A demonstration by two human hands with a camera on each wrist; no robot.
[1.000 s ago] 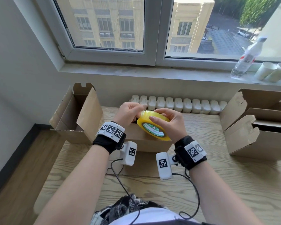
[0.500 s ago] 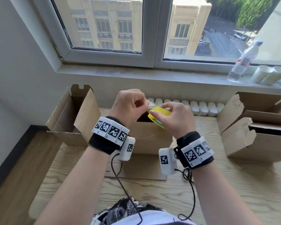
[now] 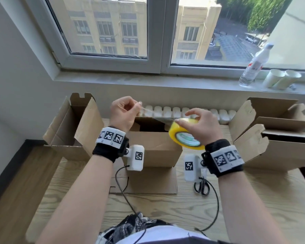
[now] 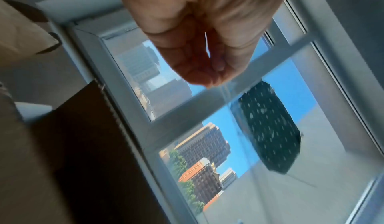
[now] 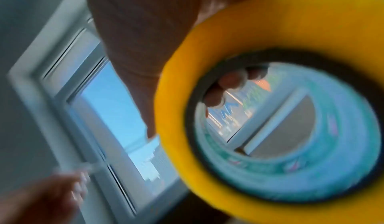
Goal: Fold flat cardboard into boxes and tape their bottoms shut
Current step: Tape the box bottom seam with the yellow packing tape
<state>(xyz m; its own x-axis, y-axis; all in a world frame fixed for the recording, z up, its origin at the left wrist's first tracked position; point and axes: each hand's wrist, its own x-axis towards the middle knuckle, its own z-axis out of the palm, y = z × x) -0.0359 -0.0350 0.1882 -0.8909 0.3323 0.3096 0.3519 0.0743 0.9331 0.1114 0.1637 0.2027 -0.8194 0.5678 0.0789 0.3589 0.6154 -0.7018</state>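
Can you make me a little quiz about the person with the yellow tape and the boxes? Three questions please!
1. True or false: the right hand holds the yellow tape roll.
2. What is the left hand pinching?
A. the scissors
B. the end of the clear tape strip
C. a paper cup
3. Fill in: the black scissors lie on the wooden ____, to the right of the middle cardboard box.

Key:
1. True.
2. B; the strip stretches from the left hand to the roll.
3. Table.
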